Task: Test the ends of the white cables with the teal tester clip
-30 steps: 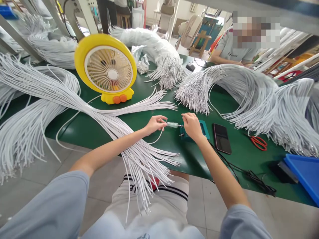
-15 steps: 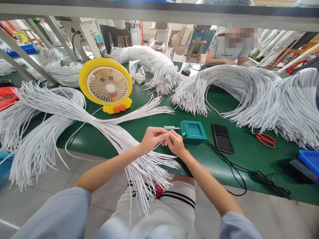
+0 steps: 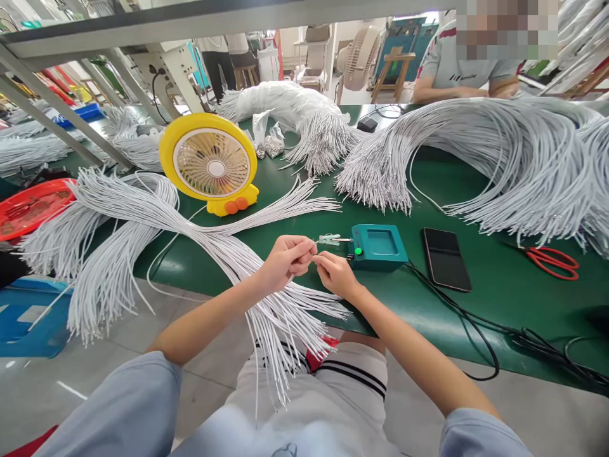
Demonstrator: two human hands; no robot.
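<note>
My left hand [image 3: 284, 260] and my right hand [image 3: 334, 274] meet over the near edge of the green table [image 3: 304, 209], both pinched on the end of one white cable [image 3: 311, 256]. A sheaf of white cables [image 3: 228, 257] runs under my left forearm and hangs off the table onto my lap. Just beyond my fingers a small clear connector [image 3: 330, 239] sticks out from a teal box [image 3: 377, 247] with a green button.
A yellow desk fan [image 3: 213, 166] stands at the back left. A black phone [image 3: 446, 258] and red scissors [image 3: 552, 261] lie to the right. Large bundles of white cables [image 3: 476, 165] cover the far side. Another person [image 3: 469, 66] sits across the table. A black cord [image 3: 457, 311] trails right.
My right hand came back from the teal box to meet my left hand at the table edge. The camera tilted up and shifted; both hands stay pinched together on the cable end.
</note>
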